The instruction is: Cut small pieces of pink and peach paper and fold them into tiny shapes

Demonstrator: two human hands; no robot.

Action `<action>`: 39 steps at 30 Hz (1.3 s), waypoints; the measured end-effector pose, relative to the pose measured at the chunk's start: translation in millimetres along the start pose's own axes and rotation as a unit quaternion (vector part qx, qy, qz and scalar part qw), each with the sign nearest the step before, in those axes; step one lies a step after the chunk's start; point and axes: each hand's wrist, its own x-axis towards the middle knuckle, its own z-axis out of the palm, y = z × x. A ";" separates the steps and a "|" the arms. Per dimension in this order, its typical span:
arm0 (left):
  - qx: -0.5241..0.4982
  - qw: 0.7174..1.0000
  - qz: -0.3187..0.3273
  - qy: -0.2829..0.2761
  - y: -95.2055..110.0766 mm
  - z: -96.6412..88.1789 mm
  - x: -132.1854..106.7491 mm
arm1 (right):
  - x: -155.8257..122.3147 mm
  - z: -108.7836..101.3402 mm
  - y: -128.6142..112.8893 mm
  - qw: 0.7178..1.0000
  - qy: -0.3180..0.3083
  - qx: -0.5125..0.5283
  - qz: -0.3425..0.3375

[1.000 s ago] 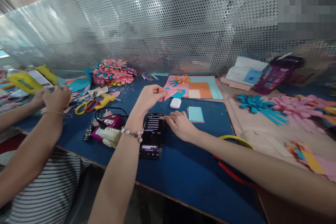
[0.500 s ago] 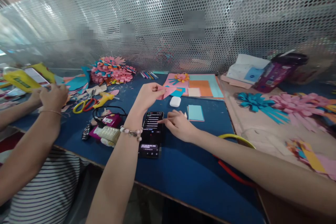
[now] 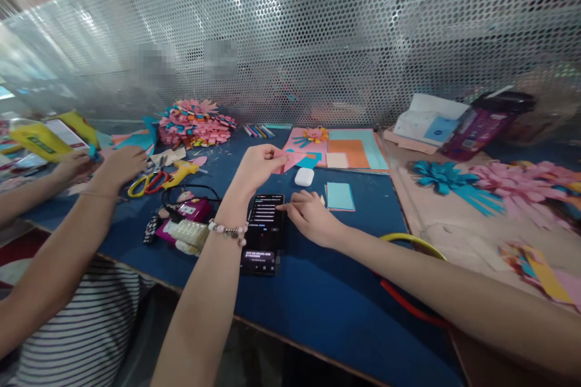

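Observation:
My left hand [image 3: 259, 166], with a beaded bracelet on the wrist, pinches a piece of pink paper [image 3: 290, 161] above the table. Below it a smartphone [image 3: 262, 245] lies flat with a dark screen of light text lines. My right hand [image 3: 310, 217] rests beside the phone, its index finger stretched to the right edge of the screen and its other fingers loosely bent, holding nothing. A white earbud case [image 3: 304, 176] lies just beyond my right hand. Small light-blue paper sheets [image 3: 340, 196] are stacked to its right.
Scissors [image 3: 147, 184], a yellow glue gun [image 3: 180, 173] and a cabled purple device [image 3: 195, 210] lie left. Behind are a heap of paper flowers [image 3: 197, 124] and coloured sheets [image 3: 358, 154]. A co-worker's hands [image 3: 115, 168] work at far left. A yellow-handled tool [image 3: 415, 239] lies under my right forearm.
My index finger has shifted slightly up along the phone's screen edge. The co-worker's nearer hand has moved right, toward the scissors, and their two hands are farther apart.

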 end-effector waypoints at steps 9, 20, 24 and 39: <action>0.003 1.000 -0.001 -0.008 -4.1 -0.2 1.4 | -0.4 1.1 0.4 1.000 0.001 -0.011 -0.004; 0.003 1.000 0.000 -0.017 -3.1 -0.3 0.2 | 0.4 0.8 -0.8 1.000 -0.002 -0.005 0.011; 0.006 1.000 -0.003 -0.015 -1.6 0.0 -0.5 | -0.2 -0.4 -1.2 1.000 0.001 0.007 0.004; 0.018 1.000 -0.011 -0.007 0.1 0.2 -1.1 | -1.2 -1.7 -2.3 1.000 0.007 0.017 -0.015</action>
